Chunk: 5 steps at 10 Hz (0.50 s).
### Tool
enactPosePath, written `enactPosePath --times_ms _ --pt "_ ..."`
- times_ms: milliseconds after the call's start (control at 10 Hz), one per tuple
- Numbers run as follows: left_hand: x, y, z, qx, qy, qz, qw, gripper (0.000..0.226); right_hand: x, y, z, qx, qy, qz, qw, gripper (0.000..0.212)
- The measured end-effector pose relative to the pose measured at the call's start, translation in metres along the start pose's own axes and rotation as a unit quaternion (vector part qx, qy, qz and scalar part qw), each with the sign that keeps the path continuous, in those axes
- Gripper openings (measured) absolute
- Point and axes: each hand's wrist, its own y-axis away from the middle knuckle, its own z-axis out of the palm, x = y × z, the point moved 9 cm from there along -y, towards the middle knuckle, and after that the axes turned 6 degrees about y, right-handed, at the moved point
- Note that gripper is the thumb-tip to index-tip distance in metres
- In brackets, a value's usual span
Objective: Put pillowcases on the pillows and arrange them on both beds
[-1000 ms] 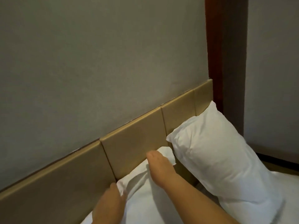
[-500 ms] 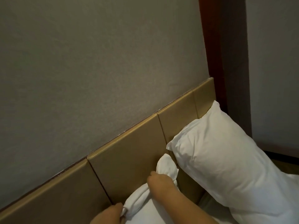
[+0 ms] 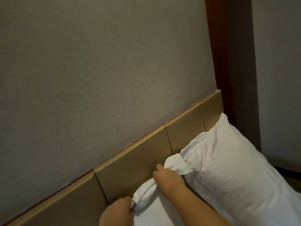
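Tan panelled headboard (image 3: 135,162) along wall. Cased pillow (image 3: 231,173) propped against it, far right. Second pillow (image 3: 156,209) low centre, bunched top edge at headboard. Right hand (image 3: 169,178) clamps gathered pillowcase flap (image 3: 176,165); left hand (image 3: 117,211) pinches corner. Best: tuck slack inside, pull edge taut, square against neighbour.

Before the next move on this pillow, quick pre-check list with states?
1. Left hand grip on the near pillow's bunched top edge: ok, fingers closed on fabric.
2. Right hand grip on the same edge: ok.
3. Far pillow leaning upright against the headboard: ok.
4. Near pillow's corner clear of the far pillow: not ok, it touches it.
5. Top edge smooth: not ok, twisted and bunched.
6. Near pillow fully inside its case: cannot tell, mostly out of frame.
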Motion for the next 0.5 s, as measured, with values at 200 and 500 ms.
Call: enactPosePath --times_ms 200,500 --pt "-0.002 0.047 -0.007 0.135 0.051 0.052 0.988 0.013 -0.005 0.02 -0.009 0.017 -0.022 0.034 0.999 0.04" --pt "-0.034 0.159 -0.054 0.22 0.063 0.105 0.968 0.017 -0.114 0.079 -0.078 0.058 -0.02 -0.004 0.998 0.048"
